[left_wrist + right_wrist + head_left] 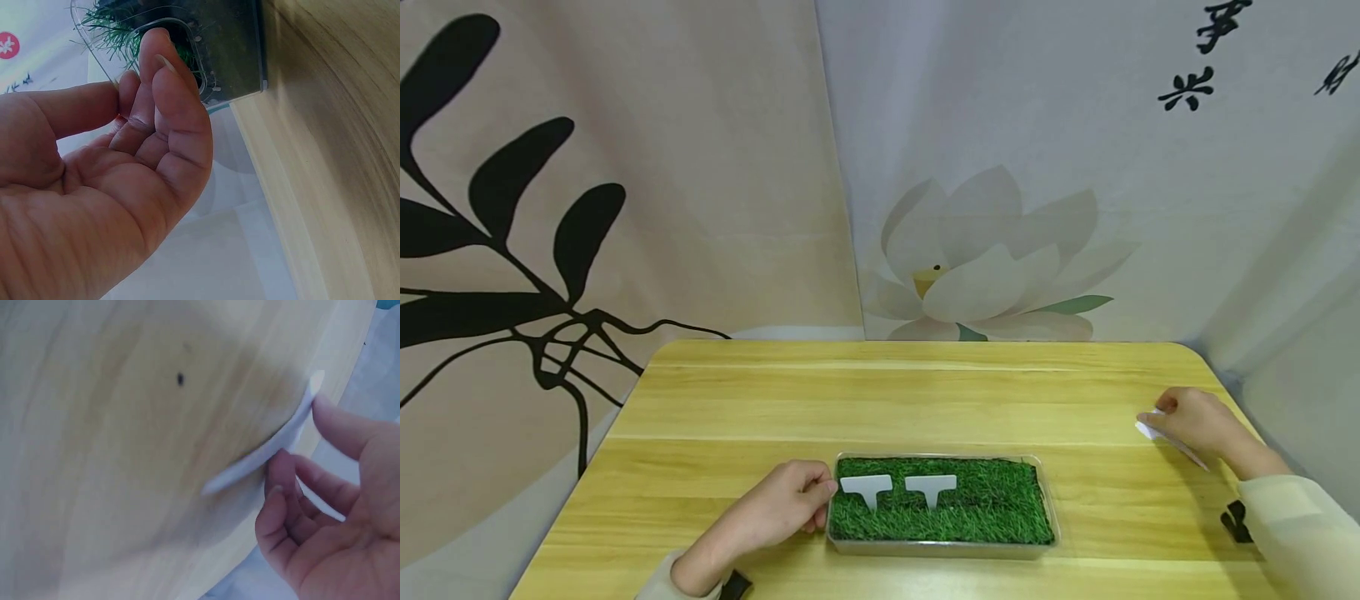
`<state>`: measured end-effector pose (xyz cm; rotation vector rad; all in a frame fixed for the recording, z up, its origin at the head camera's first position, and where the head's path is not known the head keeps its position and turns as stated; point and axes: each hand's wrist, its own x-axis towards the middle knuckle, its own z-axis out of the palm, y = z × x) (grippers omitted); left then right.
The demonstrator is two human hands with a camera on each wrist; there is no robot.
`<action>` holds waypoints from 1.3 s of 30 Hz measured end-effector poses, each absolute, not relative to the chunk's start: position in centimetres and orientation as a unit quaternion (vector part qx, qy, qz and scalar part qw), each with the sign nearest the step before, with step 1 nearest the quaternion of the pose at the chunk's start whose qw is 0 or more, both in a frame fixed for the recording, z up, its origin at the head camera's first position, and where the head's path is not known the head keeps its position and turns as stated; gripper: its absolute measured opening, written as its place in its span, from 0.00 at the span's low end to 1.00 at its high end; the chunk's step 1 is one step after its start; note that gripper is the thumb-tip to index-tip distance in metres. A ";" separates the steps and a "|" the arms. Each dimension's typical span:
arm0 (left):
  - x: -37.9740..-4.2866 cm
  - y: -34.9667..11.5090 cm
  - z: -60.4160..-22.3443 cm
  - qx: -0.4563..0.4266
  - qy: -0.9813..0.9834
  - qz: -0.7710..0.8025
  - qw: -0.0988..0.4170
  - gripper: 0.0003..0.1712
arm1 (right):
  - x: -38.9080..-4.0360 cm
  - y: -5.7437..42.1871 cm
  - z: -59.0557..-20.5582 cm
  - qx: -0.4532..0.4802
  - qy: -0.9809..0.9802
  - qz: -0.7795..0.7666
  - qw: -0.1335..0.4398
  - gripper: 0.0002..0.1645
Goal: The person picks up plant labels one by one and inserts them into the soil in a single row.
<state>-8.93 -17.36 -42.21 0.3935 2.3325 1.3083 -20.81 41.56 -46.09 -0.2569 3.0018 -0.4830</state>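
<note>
A clear plastic box (943, 550) filled with green artificial grass (992, 512) stands at the front of the table. Two white T-shaped plant labels (866, 486) (931, 486) stick up from the grass, side by side toward its left half. My left hand (790, 504) holds the box's left end, thumb and forefinger at the rim; in the left wrist view its fingers (181, 103) curl against the end wall. Off to the right, my right hand (1206, 429) pinches a white plant label (269, 453), seen nearly edge-on. A second white edge (322, 503) shows behind the fingers.
The light wooden table (925, 400) ends at a curtain with a printed lotus (1000, 267). Black wrist straps (1236, 522) sit by both sleeves. A small dark spot (180, 379) marks the wood in the right wrist view.
</note>
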 end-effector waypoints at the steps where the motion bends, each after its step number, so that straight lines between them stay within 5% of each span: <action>1: -8.9 -17.4 -42.2 0.142 0.843 0.472 0.217 0.14 | -20.8 41.6 -46.2 -0.081 0.983 -0.157 0.042 0.33; 12: -9.0 -17.4 -42.1 0.142 0.844 0.468 0.219 0.14 | -20.9 41.3 -45.5 -0.127 0.975 -0.182 0.023 0.15; 23: -9.0 -17.3 -42.2 0.143 0.844 0.470 0.215 0.14 | -20.9 41.5 -45.1 -0.172 0.955 -0.211 0.115 0.23; 39: -8.9 -17.3 -42.2 0.147 0.846 0.466 0.212 0.15 | -20.8 43.3 -45.9 -0.174 0.955 -0.225 0.088 0.17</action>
